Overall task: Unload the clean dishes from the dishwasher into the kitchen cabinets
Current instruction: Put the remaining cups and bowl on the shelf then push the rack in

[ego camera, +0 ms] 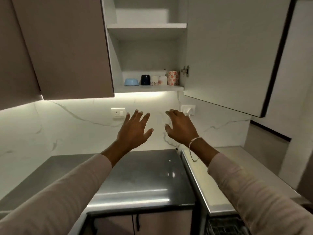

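Two empty hands reach up under the open cabinet (pixel 149 48).
The left hand (pixel 133 131) and right hand (pixel 181 128) are spread wide, holding nothing. Cups (pixel 173 78) and a blue bowl (pixel 131 81) sit on the shelf at 12 o'clock; the dishwasher (pixel 225 226) is at 5 o'clock.

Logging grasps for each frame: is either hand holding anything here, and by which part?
Nothing is held. The left hand and right hand are both open and empty.

One blue bowl (pixel 131 82), one dark cup (pixel 145 80) and three patterned cups (pixel 173 78) are sitting on the cabinet's bottom shelf (pixel 149 89). Two wall sockets (pixel 118 112) are showing; two hands (pixel 134 128) are hovering empty.
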